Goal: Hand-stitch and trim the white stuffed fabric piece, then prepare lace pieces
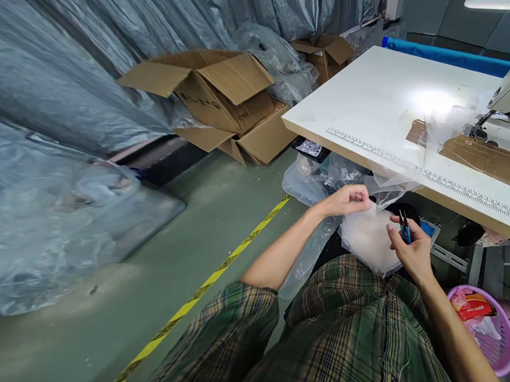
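Note:
My left hand (348,201) pinches the edge of a sheer white fabric piece (369,240) between thumb and fingers. The fabric hangs over my lap, just in front of the table edge, and a see-through strip of it runs up toward the tabletop. In my right hand (412,245) is a small pair of blue-handled thread snips (404,228), blades pointing up and apart. That hand is beside the fabric's right side. More sheer fabric (445,127) lies by the needle of a sewing machine (505,96).
The white sewing table (347,98) has a printed ruler along its front edge. A clear plastic bin (294,184) sits under its left corner. Cardboard boxes (230,97) and plastic sheeting (108,62) line the left. A pink basket (509,338) holds scraps at lower right.

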`<state>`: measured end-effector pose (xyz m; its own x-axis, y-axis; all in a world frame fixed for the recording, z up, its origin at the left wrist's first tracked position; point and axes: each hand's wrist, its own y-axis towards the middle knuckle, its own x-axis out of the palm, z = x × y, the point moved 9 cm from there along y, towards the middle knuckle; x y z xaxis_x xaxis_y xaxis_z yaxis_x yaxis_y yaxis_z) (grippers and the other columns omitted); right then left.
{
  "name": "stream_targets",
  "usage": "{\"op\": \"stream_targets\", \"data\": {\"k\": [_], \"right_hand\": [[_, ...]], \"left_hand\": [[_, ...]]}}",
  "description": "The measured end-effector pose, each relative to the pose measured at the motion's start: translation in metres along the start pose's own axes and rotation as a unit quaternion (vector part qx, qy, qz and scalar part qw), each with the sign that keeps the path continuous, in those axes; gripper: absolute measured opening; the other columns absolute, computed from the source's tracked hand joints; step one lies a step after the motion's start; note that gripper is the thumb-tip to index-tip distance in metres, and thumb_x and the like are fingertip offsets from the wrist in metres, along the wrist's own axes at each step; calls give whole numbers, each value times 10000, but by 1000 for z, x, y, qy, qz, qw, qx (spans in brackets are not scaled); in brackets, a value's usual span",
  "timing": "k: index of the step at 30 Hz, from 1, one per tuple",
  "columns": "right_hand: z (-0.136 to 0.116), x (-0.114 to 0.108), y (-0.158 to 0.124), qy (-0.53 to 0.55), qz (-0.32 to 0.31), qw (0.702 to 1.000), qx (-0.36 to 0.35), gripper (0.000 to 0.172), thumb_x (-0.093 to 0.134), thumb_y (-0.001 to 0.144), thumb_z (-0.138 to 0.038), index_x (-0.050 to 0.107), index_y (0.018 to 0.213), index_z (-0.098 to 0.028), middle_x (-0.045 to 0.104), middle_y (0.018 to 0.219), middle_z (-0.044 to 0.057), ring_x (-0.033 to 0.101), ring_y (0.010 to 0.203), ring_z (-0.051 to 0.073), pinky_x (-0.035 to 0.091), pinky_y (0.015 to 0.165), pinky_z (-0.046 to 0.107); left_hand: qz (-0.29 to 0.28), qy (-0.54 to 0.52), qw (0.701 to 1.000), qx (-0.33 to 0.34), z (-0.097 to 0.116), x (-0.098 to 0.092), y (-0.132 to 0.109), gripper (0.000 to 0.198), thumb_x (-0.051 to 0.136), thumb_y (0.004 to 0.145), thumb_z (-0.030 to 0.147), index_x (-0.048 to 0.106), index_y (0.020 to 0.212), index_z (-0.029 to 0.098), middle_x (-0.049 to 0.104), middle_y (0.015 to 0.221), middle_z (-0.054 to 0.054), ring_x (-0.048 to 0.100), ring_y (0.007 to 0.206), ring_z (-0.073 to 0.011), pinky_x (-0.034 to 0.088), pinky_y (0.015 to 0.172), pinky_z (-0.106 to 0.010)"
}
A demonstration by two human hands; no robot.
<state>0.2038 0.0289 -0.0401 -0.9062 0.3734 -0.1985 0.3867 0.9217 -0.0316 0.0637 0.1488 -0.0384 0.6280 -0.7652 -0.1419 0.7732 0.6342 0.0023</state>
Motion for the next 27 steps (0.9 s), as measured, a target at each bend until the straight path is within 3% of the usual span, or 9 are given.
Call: {"op": "stream_targets", "data": {"k": [4, 7, 12, 15, 21, 27], "right_hand": [[-10, 20, -9, 66, -24, 997, 11, 452, 782, 652, -538, 654, 900, -183, 713, 875, 59, 494, 463, 93, 435, 367, 241], [-11, 24, -17, 58, -51, 996, 32, 404, 759, 675, -531, 659, 844, -178, 645, 680, 3, 435, 418, 81, 371, 341, 218], [-16, 10, -23, 8, -56, 998, 11, 341, 701, 709, -502, 695, 783, -170, 556, 562, -22, 433, 466, 96, 377, 420, 222], [-17, 7, -25, -4, -56, 998, 0, 301, 677, 718, -466, 700, 784, -173, 567, 581, -14, 454, 496, 108, 389, 446, 226], [-13, 11, -25, -18, -81, 997, -8, 331, 661, 745, -512, 668, 773, -182, 532, 572, -25, 423, 484, 109, 350, 447, 230], [-12, 21, -20, -85, -154, 984, -20, 656, 317, 915, -753, 517, 602, -211, 457, 534, -9, 403, 492, 128, 323, 470, 265]], "left_hand": [[26, -68, 997, -17, 19, 13, -20, 442, 782, 748, 513, 533, 773, 149, 583, 702, 21, 487, 585, -62, 377, 566, -195], [33, -127, 991, -41, 19, 25, -28, 469, 852, 680, 467, 533, 814, 151, 615, 766, 11, 523, 641, -66, 409, 618, -201], [-21, -150, 979, -135, 4, 44, -34, 517, 925, 580, 337, 664, 976, 131, 627, 749, 29, 539, 687, -76, 411, 658, -202], [-67, -146, 973, -166, 1, 52, -36, 462, 906, 614, 391, 740, 953, 125, 696, 798, -14, 590, 744, -111, 438, 695, -225], [-51, -107, 984, -130, 9, 48, -38, 371, 821, 726, 479, 769, 830, 127, 721, 774, -22, 585, 704, -106, 440, 676, -217], [-31, -43, 994, -91, 15, 43, -43, 289, 731, 831, 419, 772, 889, 138, 761, 895, -54, 655, 825, -153, 488, 765, -247]]}}
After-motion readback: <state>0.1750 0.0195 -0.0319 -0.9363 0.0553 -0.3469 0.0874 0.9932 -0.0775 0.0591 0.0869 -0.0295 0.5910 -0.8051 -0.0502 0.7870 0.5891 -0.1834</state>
